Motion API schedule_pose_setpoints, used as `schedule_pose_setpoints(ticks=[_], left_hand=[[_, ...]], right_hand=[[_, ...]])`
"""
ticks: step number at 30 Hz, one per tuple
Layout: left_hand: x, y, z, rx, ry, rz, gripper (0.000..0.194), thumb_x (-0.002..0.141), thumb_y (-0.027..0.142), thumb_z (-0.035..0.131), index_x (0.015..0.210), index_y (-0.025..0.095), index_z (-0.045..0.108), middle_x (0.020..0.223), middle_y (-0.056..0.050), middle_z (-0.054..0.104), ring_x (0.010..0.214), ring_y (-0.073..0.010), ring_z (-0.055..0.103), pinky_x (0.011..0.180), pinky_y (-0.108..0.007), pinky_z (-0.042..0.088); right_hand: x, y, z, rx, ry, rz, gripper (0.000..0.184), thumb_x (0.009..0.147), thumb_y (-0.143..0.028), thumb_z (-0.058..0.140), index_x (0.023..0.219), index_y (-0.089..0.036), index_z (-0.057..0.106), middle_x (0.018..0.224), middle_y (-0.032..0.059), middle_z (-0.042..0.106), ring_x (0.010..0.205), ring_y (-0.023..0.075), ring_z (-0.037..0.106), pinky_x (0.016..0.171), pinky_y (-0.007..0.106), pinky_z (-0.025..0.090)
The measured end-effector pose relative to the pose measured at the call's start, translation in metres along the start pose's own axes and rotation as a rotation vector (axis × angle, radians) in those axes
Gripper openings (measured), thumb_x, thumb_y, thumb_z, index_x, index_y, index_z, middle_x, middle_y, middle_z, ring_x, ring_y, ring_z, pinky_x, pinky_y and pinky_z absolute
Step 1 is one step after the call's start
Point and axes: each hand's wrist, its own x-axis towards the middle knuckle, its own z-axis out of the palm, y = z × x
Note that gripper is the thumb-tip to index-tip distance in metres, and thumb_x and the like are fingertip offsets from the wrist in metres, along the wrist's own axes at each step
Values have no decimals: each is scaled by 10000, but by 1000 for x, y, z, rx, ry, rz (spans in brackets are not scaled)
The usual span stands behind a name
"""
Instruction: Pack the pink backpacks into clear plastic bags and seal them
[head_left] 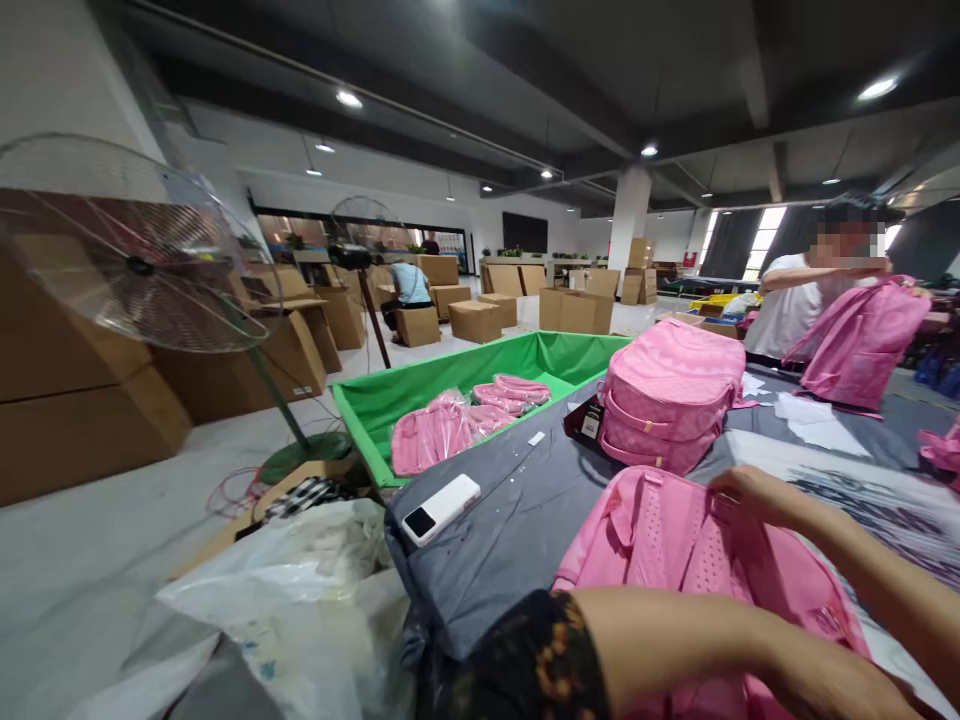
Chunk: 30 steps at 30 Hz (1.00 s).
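Far left: floor fan [127,265], cardboard boxes [67,400]. White phone [440,508] lies on the grey table [510,530], well apart from the hands. Green bin [420,385] holds bagged pink packs [431,432]. Pink backpack [675,560] lies on the table's near edge. Left hand [840,685] rests on it, fingers cut off by frame, can't tell. Right hand [742,490] pinches its top edge, fingers curled together. Second backpack [675,405] behind. Co-worker [799,290] far right.
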Motion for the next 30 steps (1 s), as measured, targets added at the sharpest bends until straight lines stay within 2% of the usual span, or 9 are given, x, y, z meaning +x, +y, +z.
schedule_pose_setpoints(ticks=[3,5,7,11,16,19,23,26,30], left_hand=[[-54,-27,-52,-72,147,-135,341,890,520,687,1126,281,750,1078,9,754,1067,-233,694,929,-298,542],[-84,-50,-83,-29,363,-475,559,842,531,729,1299,218,652,1275,-86,698,1229,-289,615,1091,-418,459],[-103,-66,-98,-14,415,-663,688,795,505,775,1348,139,591,1354,-168,638,1292,-328,564,1129,-496,415],[-120,-64,-72,10,482,-654,601,699,342,868,1205,124,628,1272,-144,647,1222,-293,578,1093,-440,455],[-150,-41,-9,139,749,-464,431,735,216,826,1117,174,631,1142,-89,675,1111,-261,618,1036,-446,509],[-170,-27,6,261,700,-398,246,835,164,717,1068,182,640,1073,-73,706,1048,-245,643,1016,-446,523],[-179,-25,0,341,318,-367,132,959,153,559,1038,149,665,1031,-88,724,999,-225,656,961,-392,533],[-165,-45,-6,309,82,-407,199,1014,193,505,976,161,699,1009,-75,738,969,-204,673,898,-337,538],[-122,-83,1,280,-7,-512,213,1019,223,522,1019,153,723,1088,-97,741,1046,-213,677,928,-329,533]], right_hand=[[-56,4,12,42,108,206,474,881,-452,368,1053,-178,714,998,169,752,895,308,717,784,412,554],[-73,-4,32,67,212,321,607,904,-570,310,1165,-156,669,1161,211,713,1064,333,686,926,468,536],[-74,-18,56,78,340,426,708,874,-688,338,1239,-150,619,1306,232,639,1221,363,602,1048,528,463],[-67,-50,96,46,631,518,825,760,-823,509,1268,-175,554,1281,210,607,1207,405,567,1037,588,445],[-100,-86,123,-181,926,309,607,909,-757,465,1198,-226,518,1092,123,613,992,333,606,853,491,509],[-127,-99,134,-309,869,204,455,997,-635,406,1133,-219,531,1021,116,629,938,312,616,823,454,495],[-150,-96,144,-201,665,162,299,1012,-494,450,1071,-231,581,979,88,673,870,267,640,758,391,497],[-146,-74,141,-8,436,242,244,967,-443,514,1031,-232,618,996,80,705,901,253,665,762,363,519],[-111,-35,130,-91,156,429,211,973,-392,501,981,-229,635,954,57,726,833,222,693,637,302,486]])
